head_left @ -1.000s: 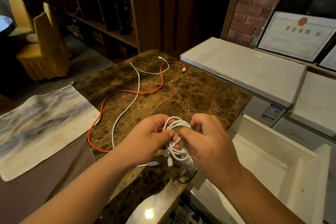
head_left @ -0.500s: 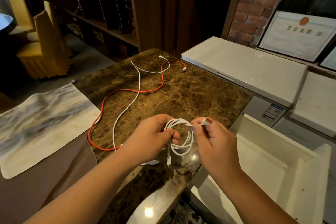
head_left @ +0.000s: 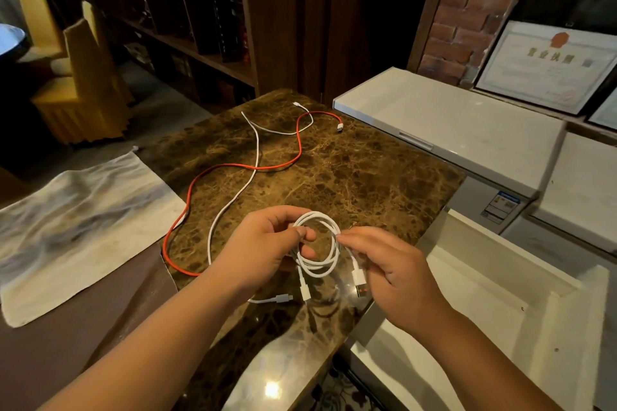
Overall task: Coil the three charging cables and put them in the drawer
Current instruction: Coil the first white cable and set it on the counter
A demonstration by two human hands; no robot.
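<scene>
1. My left hand (head_left: 267, 243) pinches the coiled white cable (head_left: 317, 245) above the bench's (head_left: 367, 183) near edge.
2. My right hand (head_left: 397, 274) nips the coil's right side.
3. The red cable (head_left: 233, 167) and loose white cable (head_left: 233, 200) lie mid-bench.
4. The open drawer (head_left: 484, 304) sits beside the bench's right edge.

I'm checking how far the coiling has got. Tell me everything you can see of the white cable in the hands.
The coiled white cable is thin, smooth and plastic-looking, wound into a few round loops held just above the marble counter. The left hand pinches the loops' left side; the right hand touches their right side. Two ends hang free below: a small white plug and a larger plug with an orange insert. It is untied and not in the drawer.
</scene>
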